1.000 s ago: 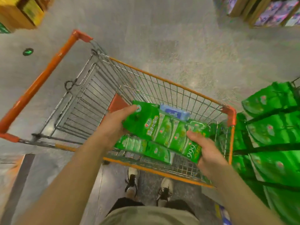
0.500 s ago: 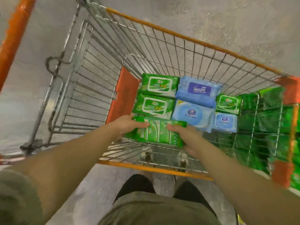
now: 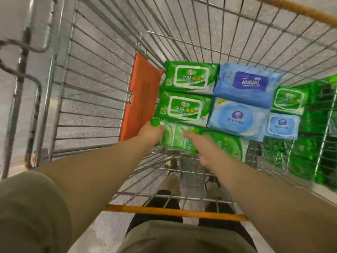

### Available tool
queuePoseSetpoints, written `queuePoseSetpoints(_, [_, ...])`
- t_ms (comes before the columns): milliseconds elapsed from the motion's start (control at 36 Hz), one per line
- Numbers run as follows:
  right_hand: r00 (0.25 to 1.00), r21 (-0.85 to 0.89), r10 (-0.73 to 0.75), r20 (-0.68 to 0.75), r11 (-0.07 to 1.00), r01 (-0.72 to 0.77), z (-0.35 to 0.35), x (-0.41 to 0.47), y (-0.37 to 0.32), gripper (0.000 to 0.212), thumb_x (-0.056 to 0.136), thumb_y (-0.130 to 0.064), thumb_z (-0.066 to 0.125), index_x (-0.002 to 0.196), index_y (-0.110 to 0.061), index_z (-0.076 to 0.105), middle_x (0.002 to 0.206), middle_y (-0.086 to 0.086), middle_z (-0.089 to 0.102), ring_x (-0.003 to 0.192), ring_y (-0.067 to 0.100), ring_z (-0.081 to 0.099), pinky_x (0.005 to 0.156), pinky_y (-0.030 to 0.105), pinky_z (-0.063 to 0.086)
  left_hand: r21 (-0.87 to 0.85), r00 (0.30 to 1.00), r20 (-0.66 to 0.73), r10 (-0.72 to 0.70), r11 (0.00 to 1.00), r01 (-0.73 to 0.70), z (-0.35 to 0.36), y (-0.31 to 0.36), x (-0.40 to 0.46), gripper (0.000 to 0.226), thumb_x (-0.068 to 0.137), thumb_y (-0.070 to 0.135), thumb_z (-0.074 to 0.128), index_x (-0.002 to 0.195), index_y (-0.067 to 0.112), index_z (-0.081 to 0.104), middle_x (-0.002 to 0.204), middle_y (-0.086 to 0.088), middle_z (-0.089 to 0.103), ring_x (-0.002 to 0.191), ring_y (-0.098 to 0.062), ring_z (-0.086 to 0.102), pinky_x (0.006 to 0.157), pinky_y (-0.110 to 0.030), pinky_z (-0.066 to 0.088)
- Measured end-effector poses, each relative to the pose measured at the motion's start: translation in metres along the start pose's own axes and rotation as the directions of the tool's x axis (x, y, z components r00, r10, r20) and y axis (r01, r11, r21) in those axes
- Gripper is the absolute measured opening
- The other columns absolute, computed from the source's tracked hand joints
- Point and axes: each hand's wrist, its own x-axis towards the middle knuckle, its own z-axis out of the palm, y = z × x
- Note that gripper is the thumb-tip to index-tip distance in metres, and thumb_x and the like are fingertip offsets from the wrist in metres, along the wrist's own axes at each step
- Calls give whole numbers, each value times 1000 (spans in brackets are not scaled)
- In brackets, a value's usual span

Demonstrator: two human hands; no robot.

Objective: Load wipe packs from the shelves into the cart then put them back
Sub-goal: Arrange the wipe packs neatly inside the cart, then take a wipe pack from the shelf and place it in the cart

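Both bare arms reach forward and down, nearly straight, converging toward each other. The left hand (image 3: 152,131) curls its fingers over the left end of a green wipe pack (image 3: 176,138); the right hand (image 3: 207,147) lies on its right side, index finger extended.

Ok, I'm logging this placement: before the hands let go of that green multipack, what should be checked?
1. Both hands on pack: left hand grips the green multipack, right hand lies along it: ok.
2. Pack inside cart: ok.
3. Fully resting on cart floor: cannot tell.
4. Not crushing the green 999 pack beside it: ok.
5. Pack half-hidden under right hand undisturbed: cannot tell.
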Motion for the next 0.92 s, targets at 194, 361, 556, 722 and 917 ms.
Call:
queuePoseSetpoints(194, [994,-89,12,-109,996,-22,0,-3,-6,89,89,-41,74,156,-5,29,157,13,40,140,35,42,111,48,36,98,998,-48,-34,994,39,4,9,-12,62,87,32,74,139,10,47,123,-9,63,96,-27,59,80,-35,50])
queuePoseSetpoints(361, [983,-221,-76,-167,975,38,-8,-30,-24,64,75,-42,71,129,-9,61,122,10,67,104,31,64,94,45,55,-2,997,-70,-45,999,45,-7,29,-41,80,86,43,76,147,7,40,113,-7,62,89,-25,60,66,-31,46])
queuePoseSetpoints(556, [939,-498,-295,-180,850,172,-31,-91,-62,37,99,-31,55,119,-1,62,114,19,59,101,35,57,82,41,48,11,988,-134,76,997,-75,-19,49,-90,93,83,52,75,154,9,33,151,-14,47,132,-38,51,105,-44,46])
queuePoseSetpoints(722, [872,-614,-474,-121,726,310,-55,-148,-88,57,97,-40,53,147,-14,47,150,9,50,131,30,50,93,36,41,81,903,-190,385,923,-376,-30,65,-153,87,84,54,72,152,9,41,153,-10,47,135,-30,50,106,-36,41])
queuePoseSetpoints(917, [736,-786,-673,-73,493,372,-89,-232,-119,57,100,-33,56,149,-8,41,142,16,55,121,31,55,83,31,36,253,724,-242,646,762,-596,-48,92,-230,75,86,56,72,143,16,47,124,1,47,121,-20,50,97,-33,41])
